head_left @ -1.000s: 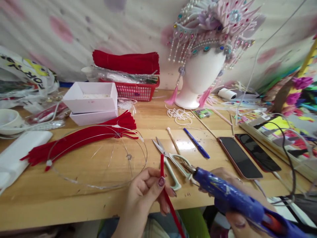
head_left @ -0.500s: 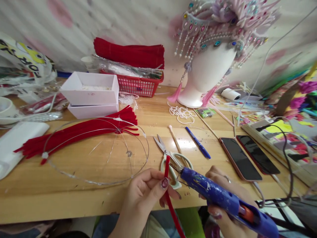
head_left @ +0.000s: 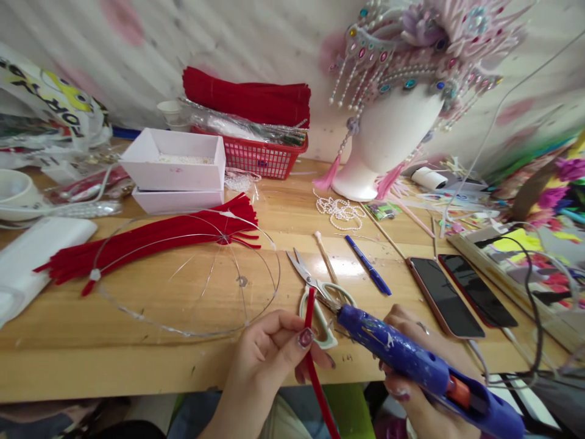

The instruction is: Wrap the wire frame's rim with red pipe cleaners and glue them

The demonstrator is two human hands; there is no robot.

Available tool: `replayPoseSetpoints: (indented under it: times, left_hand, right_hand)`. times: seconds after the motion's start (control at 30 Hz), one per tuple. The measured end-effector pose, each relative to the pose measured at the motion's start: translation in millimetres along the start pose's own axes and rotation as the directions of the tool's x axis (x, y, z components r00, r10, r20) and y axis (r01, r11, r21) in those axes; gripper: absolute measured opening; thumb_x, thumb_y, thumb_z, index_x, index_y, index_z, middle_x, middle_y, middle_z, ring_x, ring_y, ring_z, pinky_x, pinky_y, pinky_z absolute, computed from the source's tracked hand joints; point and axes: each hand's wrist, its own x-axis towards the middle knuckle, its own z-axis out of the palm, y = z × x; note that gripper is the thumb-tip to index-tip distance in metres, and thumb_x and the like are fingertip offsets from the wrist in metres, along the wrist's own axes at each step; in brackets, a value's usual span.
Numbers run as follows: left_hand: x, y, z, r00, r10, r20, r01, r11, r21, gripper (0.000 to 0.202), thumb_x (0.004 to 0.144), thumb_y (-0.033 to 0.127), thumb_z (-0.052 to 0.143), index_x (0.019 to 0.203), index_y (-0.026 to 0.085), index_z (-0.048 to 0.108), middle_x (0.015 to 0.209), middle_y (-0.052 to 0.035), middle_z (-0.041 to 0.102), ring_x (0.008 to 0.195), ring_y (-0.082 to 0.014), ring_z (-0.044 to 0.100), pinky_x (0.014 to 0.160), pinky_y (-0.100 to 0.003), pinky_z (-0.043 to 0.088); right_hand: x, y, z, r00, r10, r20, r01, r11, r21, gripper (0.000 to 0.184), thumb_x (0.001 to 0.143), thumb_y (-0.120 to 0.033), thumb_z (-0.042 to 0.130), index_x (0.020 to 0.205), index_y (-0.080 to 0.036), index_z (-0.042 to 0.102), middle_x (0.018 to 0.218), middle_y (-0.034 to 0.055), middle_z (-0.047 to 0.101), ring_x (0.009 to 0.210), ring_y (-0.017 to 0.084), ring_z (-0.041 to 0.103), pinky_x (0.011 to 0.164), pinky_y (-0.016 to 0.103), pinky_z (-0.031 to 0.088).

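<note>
Between the thumb and fingers of my left hand (head_left: pixel 269 356) is a red pipe cleaner (head_left: pixel 320 390), its upper end sticking up and the rest hanging below the table edge. My right hand (head_left: pixel 414 372) is wrapped round a blue glue gun (head_left: pixel 397 347). The gun's nozzle points left, close beside the pipe cleaner's upper end; whether they touch I cannot tell. Just behind lie scissors (head_left: pixel 311 281) with pale handles, blades apart. To the left, a round wire frame (head_left: pixel 183 333) rests partly over a bundle of red pipe cleaners (head_left: pixel 155 241).
White boxes (head_left: pixel 178 177) and a red basket (head_left: pixel 262 157) stand at the back. A white mannequin head (head_left: pixel 379 140) wears a beaded pink headdress (head_left: pixel 411 67). A blue pen (head_left: pixel 368 265), bead strings (head_left: pixel 340 210) and two phones (head_left: pixel 445 296) lie to the right.
The view has shifted slightly, so the table things sit a little further right. The glue gun's nozzle has drawn back a little from my left hand. Both hands keep their hold.
</note>
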Motion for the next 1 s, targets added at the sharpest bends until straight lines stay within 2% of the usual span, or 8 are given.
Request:
replayPoseSetpoints:
  times: [0.1, 0.2, 0.33, 0.43, 0.77, 1.0]
  left_hand:
    - [-1, 1, 1.7, 1.0, -0.006, 0.025, 0.006, 1.0, -0.004, 0.035, 0.074, 0.046, 0.087, 0.08, 0.016, 0.071, 0.063, -0.0045, 0.074, 0.054, -0.0129, 0.063, 0.054, -0.023, 0.048]
    - [-1, 1, 3.0, 1.0, -0.011, -0.001, 0.011, 0.999, -0.038, 0.035, 0.072, 0.046, 0.088, 0.079, 0.016, 0.071, 0.062, -0.0037, 0.074, 0.053, -0.0114, 0.062, 0.054, -0.022, 0.047]
    - [-1, 1, 2.4, 0.999, -0.035, -0.016, 0.034, 0.999, -0.037, 0.039, 0.069, 0.047, 0.09, 0.079, 0.015, 0.071, 0.062, -0.0036, 0.074, 0.054, -0.012, 0.063, 0.054, -0.022, 0.048]
    - [-1, 1, 0.9, 0.999, -0.031, 0.022, 0.032, 0.999, -0.029, 0.038, 0.07, 0.046, 0.089, 0.08, 0.015, 0.07, 0.063, -0.0048, 0.075, 0.055, -0.013, 0.064, 0.054, -0.022, 0.048]
    - [-2, 4, 6.3, 1.0, -0.005, -0.017, 0.005, 0.999, -0.039, 0.038, 0.069, 0.047, 0.09, 0.078, 0.015, 0.071, 0.06, -0.0035, 0.073, 0.053, -0.0119, 0.062, 0.053, -0.021, 0.045]
    - [-2, 2, 4.0, 1.0, -0.008, -0.017, 0.007, 0.999, -0.046, 0.036, 0.07, 0.045, 0.09, 0.079, 0.016, 0.071, 0.061, -0.0027, 0.074, 0.053, -0.0122, 0.064, 0.053, -0.021, 0.047]
  right_hand:
    - [1, -6, -1, 1.0, -0.002, 0.03, 0.003, 0.999, -0.039, 0.049, 0.096, -0.062, 0.053, 0.068, -0.022, 0.051, 0.063, -0.001, 0.045, 0.053, 0.014, 0.046, 0.047, 0.03, 0.028]
    - [2, -8, -1, 1.0, 0.0, 0.019, 0.0, 1.0, -0.006, 0.048, 0.095, -0.064, 0.054, 0.071, -0.022, 0.054, 0.065, -0.0006, 0.047, 0.056, 0.015, 0.048, 0.048, 0.03, 0.03]
    - [2, -5, 1, 1.0, -0.005, -0.023, 0.006, 0.999, 0.05, 0.049, 0.096, -0.065, 0.049, 0.076, -0.022, 0.059, 0.067, 0.0005, 0.053, 0.059, 0.016, 0.051, 0.052, 0.031, 0.034]
    - [1, -1, 1, 1.0, 0.005, -0.017, -0.004, 0.999, 0.051, 0.048, 0.096, -0.064, 0.051, 0.075, -0.021, 0.059, 0.066, 0.0011, 0.054, 0.06, 0.017, 0.052, 0.052, 0.032, 0.034]
    - [-7, 2, -2, 0.998, 0.031, 0.057, -0.032, 0.999, 0.008, 0.056, 0.097, -0.069, 0.042, 0.07, -0.021, 0.052, 0.065, 0.0002, 0.047, 0.055, 0.015, 0.047, 0.05, 0.031, 0.029]
    - [-6, -1, 1, 0.998, 0.014, 0.057, -0.014, 1.0, 0.01, 0.052, 0.097, -0.065, 0.046, 0.069, -0.021, 0.046, 0.064, -0.0013, 0.041, 0.055, 0.014, 0.042, 0.05, 0.031, 0.024]
